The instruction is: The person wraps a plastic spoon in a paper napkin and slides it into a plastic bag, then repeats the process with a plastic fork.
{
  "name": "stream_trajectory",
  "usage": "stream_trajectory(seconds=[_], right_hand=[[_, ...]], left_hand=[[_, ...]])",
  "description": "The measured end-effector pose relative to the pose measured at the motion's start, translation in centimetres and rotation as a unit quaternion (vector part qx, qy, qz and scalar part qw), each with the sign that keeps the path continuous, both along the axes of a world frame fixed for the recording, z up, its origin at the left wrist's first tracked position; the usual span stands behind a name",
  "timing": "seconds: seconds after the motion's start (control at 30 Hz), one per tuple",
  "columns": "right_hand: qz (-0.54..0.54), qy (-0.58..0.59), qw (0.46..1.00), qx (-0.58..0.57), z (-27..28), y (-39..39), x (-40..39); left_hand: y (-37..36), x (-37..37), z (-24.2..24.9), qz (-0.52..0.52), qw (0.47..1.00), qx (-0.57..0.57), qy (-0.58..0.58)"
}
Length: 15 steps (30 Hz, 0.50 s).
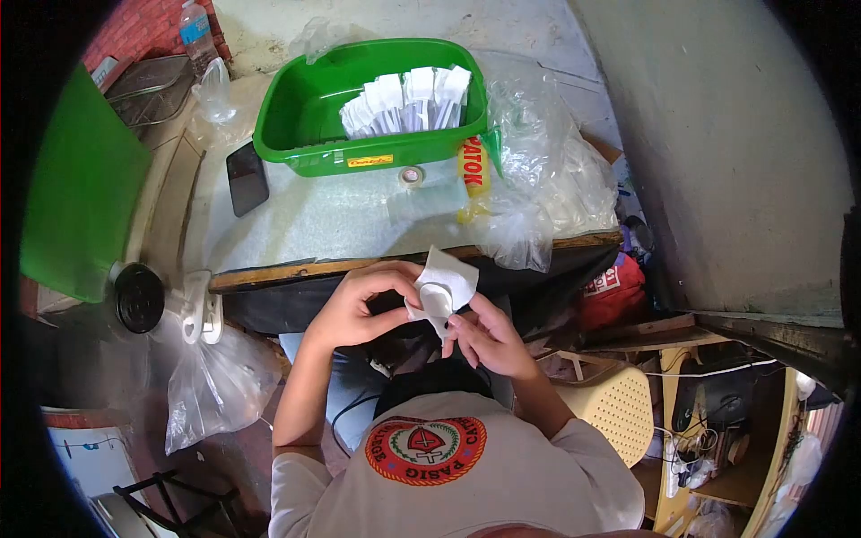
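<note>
In front of my chest, over the near edge of the table, I hold a white paper napkin (451, 273) with a white plastic spoon (436, 299) lying against it. The spoon's round bowl shows, while its handle is hidden by the napkin and fingers. My left hand (366, 305) pinches the napkin's left side between thumb and fingers. From the lower right, my right hand (491, 341) closes its fingers on the napkin's lower end, near the spoon's neck. Beyond them, a green basin (296, 148) contains several napkin-wrapped bundles (408, 99) side by side.
A phone (247, 179) and a tape roll (411, 176) lie before the basin. Clear plastic bags (547, 152) cover the table's right side. A yellow printed pack (473, 175) sits beside them. At left, a plastic bag (220, 390) hangs below the table's height.
</note>
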State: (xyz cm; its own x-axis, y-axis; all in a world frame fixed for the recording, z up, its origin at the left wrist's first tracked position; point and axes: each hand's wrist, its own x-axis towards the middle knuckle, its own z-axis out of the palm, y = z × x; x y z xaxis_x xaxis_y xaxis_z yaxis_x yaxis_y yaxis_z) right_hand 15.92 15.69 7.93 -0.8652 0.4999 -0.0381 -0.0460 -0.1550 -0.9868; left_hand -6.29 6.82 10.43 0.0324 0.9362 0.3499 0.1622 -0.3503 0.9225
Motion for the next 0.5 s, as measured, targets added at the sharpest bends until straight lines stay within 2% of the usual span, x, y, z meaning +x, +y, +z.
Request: stream_trajectory(seconds=[0.13, 0.23, 0.33, 0.43, 0.5], right_hand=[[-0.008, 0.007, 1.0, 0.012, -0.3, -0.1, -0.1], [-0.002, 0.006, 0.999, 0.039, -0.8, 0.0, -0.2], [-0.003, -0.02, 0.999, 0.036, -0.9, -0.1, -0.6], [-0.022, -0.003, 1.0, 0.0, -1.8, 0.0, -0.9], [-0.024, -0.008, 0.999, 0.047, -1.6, 0.4, -0.8]], left_hand=[[0.0, 0.6, 0.3, 0.016, 1.0, 0.0, 0.012], [0.0, 1.5, -0.9, 0.04, 0.998, -0.023, -0.038], [0.4, 2.6, -1.8, 0.098, 0.993, 0.013, -0.063], [0.8, 3.6, -2.1, 0.148, 0.982, 0.003, -0.115], [1.2, 4.1, -1.7, 0.163, 0.978, -0.008, -0.127]])
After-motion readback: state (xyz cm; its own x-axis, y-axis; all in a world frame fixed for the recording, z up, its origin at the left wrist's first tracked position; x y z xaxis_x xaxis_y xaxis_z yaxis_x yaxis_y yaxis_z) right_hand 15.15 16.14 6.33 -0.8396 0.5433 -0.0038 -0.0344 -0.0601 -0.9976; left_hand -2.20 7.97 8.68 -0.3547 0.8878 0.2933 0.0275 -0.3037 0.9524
